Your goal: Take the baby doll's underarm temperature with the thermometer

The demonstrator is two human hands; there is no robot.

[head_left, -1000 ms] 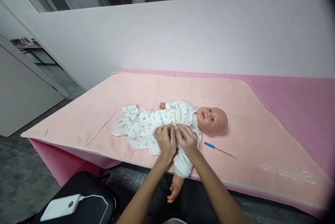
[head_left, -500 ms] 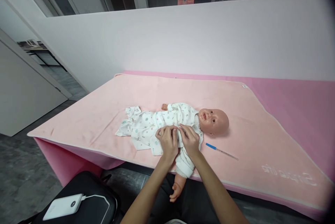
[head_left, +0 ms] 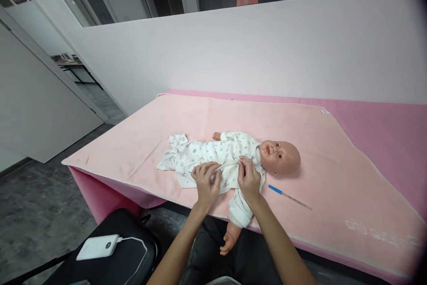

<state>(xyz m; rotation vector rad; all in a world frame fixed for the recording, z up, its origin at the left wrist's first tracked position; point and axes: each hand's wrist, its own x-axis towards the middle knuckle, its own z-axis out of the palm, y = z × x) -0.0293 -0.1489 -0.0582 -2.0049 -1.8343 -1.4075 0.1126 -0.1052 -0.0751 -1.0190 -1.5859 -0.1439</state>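
A baby doll point(head_left: 280, 158) lies on its back with its head to the right. It wears a white baby romper point(head_left: 191, 151) with small prints. My left hand point(head_left: 207, 182) is at the romper's middle, thumb and forefinger tips close together at the front edge. Nearer the doll's neck, my right hand point(head_left: 249, 179) pinches the same front edge. A fold of cloth runs straight between both hands. The doll's near arm point(head_left: 231, 237) sticks out of a bunched sleeve over the table edge. Its far hand point(head_left: 216, 136) shows beyond the body.
A blue-handled thin stick point(head_left: 275, 189) lies right of my right forearm. The doll rests on a peach blanket point(head_left: 333, 165) over a pink-covered table, against a white wall point(head_left: 267, 49). A white power bank point(head_left: 97, 247) with a cable sits on a black bag point(head_left: 123, 227) at lower left.
My hands have moved apart along the romper's front, left hand leftward and right hand toward the neck. The cloth between them now shows as a straight fold. The view has shifted slightly.
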